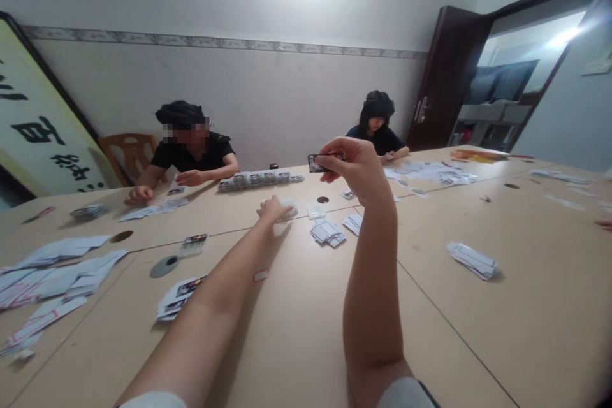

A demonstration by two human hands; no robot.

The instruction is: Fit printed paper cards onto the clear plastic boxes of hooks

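My right hand (357,166) is raised above the table, pinching a small dark card (314,164) with pale printing between thumb and fingers. Farther out, my left hand (271,209) reaches across the tabletop, its fingers bent over a clear plastic case (289,206) whose outline is hard to make out. Just right of it lies another flat clear case (316,212). A loose pile of white paper slips (327,231) sits below that. Beside my left forearm is a pile of printed cards (173,299), partly covered by the arm.
Two people sit across the wooden table (296,331), one handling papers (160,209) at the left. Rows of stacked clear cases (258,181) stand near the far edge. Paper strips (52,274) spread on the left; a slip bundle (472,260) lies right. Round holes (121,236) pierce the tabletop.
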